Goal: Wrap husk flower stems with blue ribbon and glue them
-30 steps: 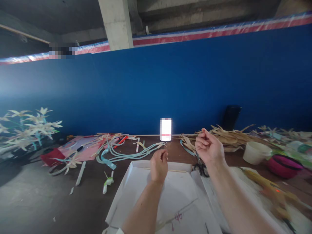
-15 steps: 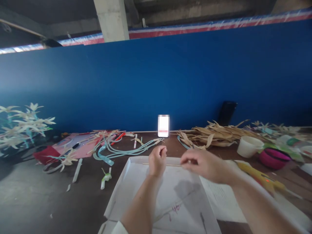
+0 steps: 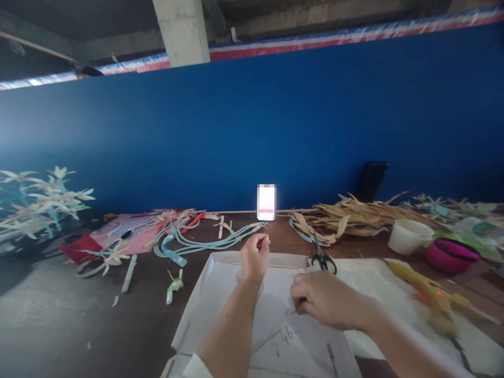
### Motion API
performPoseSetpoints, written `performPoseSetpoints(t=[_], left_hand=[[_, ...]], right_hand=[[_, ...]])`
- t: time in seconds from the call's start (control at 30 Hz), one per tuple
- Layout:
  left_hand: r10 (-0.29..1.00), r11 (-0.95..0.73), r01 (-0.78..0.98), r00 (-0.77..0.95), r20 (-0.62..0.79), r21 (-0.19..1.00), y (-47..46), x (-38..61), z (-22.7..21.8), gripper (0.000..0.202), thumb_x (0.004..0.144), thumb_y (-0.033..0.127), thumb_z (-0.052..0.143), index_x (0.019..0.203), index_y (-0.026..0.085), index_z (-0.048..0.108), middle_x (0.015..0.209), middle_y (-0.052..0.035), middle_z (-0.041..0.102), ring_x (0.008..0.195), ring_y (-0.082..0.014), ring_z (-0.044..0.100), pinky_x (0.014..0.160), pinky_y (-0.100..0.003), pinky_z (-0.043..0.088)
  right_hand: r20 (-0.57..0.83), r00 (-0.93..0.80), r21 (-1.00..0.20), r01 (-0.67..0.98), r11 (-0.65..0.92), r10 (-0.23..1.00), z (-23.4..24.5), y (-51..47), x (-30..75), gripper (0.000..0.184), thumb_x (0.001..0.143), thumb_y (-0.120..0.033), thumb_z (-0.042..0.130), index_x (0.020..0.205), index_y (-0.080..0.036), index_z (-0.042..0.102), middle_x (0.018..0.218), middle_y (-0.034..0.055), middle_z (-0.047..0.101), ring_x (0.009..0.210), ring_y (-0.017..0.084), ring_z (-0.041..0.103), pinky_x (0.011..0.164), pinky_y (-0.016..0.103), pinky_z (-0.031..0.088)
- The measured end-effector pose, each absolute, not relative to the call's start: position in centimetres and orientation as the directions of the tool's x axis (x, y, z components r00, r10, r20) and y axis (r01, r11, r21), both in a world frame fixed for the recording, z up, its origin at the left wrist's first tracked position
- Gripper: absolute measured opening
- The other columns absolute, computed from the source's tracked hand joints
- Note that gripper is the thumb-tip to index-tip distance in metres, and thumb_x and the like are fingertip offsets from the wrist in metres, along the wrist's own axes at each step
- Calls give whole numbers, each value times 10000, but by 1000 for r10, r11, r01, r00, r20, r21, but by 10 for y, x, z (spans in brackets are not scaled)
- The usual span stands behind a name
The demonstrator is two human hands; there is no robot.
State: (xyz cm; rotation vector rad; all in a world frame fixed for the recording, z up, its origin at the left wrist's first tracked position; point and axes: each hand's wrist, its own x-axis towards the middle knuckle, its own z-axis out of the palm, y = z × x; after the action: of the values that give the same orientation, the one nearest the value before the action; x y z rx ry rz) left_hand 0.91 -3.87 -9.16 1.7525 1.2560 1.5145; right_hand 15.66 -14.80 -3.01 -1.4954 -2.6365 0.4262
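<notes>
My left hand (image 3: 255, 257) is raised over the far edge of a white paper sheet (image 3: 220, 310), fingers pinched together at the tip; whatever they hold is too small to make out. A thin wooden stick (image 3: 281, 266) lies along the sheet's far edge just behind it. My right hand (image 3: 321, 298) rests knuckles-up on the same sheet, fingers curled down onto the paper as if pinching something small. Black-handled scissors (image 3: 323, 258) lie just beyond my right hand.
Pale blue strips (image 3: 205, 242) and a pink sheet (image 3: 126, 233) lie at the left, with pale star-shaped flowers (image 3: 43, 197) further left. Dried husks (image 3: 354, 216), a white cup (image 3: 408, 236), a pink bowl (image 3: 451, 254) and a yellow glue gun (image 3: 427, 291) sit at the right. A blue wall stands behind.
My right hand has come down from raised at the right, swept left over the sheet, and now lies on the paper. My left hand has stayed almost still.
</notes>
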Motion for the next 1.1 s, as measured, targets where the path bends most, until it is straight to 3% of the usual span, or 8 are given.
performPoseSetpoints(t=[0.2, 0.3, 0.4, 0.53, 0.63, 0.77, 0.93, 1.1], left_hand=[[964, -267, 135, 31, 265, 954, -32, 5, -84, 312, 784, 404, 480, 867, 135, 616, 736, -52, 651, 503, -88, 525, 487, -201, 396], [973, -217, 96, 96, 208, 971, -35, 3, -76, 356, 764, 447, 493, 854, 129, 626, 739, -60, 653, 474, -73, 480, 445, -187, 351], [939, -164, 30, 310, 147, 986, -42, 3, -67, 450, 749, 527, 482, 827, 116, 647, 725, -73, 656, 433, -53, 404, 415, -186, 301], [859, -52, -98, 503, 95, 994, -47, 3, -63, 554, 767, 580, 414, 910, 93, 636, 726, -99, 651, 415, -43, 346, 382, -184, 219], [902, 2, -130, 428, 54, 992, -41, 3, -68, 539, 736, 553, 492, 1040, 117, 580, 717, -66, 634, 402, -34, 332, 369, -174, 209], [976, -8, -250, 209, 62, 968, -30, 6, -79, 507, 689, 507, 584, 1046, 147, 564, 761, -35, 606, 418, -22, 359, 379, -166, 250], [998, -63, -445, -4, 68, 893, -24, 7, -84, 378, 657, 459, 640, 849, 139, 577, 741, -9, 570, 439, -9, 353, 390, -151, 237], [997, -70, -470, -16, 71, 880, -24, 6, -81, 339, 639, 412, 667, 801, 123, 594, 653, 18, 520, 424, -6, 323, 385, -150, 227]], right_hand=[[18, -440, -271, 862, 428, 898, -15, -140, 167, 135, 723, -148, 507, 644, -218, 592, 725, -34, 620, 665, 115, 542, 574, 230, 274], [195, -220, -289, 919, 270, 956, -15, -126, 179, 158, 778, -193, 456, 686, -229, 580, 744, -33, 605, 627, 105, 517, 551, 229, 271], [346, 39, -354, 931, 92, 937, -15, -106, 190, 140, 789, -274, 459, 761, -251, 594, 786, -22, 615, 624, 120, 512, 536, 234, 282], [390, 112, -430, 900, 74, 914, -13, -82, 194, 145, 771, -315, 486, 784, -275, 625, 826, -10, 634, 690, 153, 542, 557, 246, 315], [394, 115, -491, 865, 103, 912, -19, -72, 188, 178, 778, -341, 479, 803, -277, 642, 835, 6, 644, 706, 170, 557, 590, 264, 344], [412, 86, -566, 804, 180, 907, -39, -64, 176, 198, 787, -359, 465, 813, -281, 645, 819, 5, 650, 716, 176, 569, 619, 276, 376], [408, 15, -629, 729, 269, 913, -61, -62, 166, 188, 773, -315, 482, 819, -250, 653, 806, 26, 647, 712, 174, 581, 645, 283, 406], [354, -52, -665, 688, 290, 934, -67, -66, 158, 201, 764, -366, 512, 806, -232, 655, 802, 31, 644, 716, 177, 576, 641, 282, 410]])
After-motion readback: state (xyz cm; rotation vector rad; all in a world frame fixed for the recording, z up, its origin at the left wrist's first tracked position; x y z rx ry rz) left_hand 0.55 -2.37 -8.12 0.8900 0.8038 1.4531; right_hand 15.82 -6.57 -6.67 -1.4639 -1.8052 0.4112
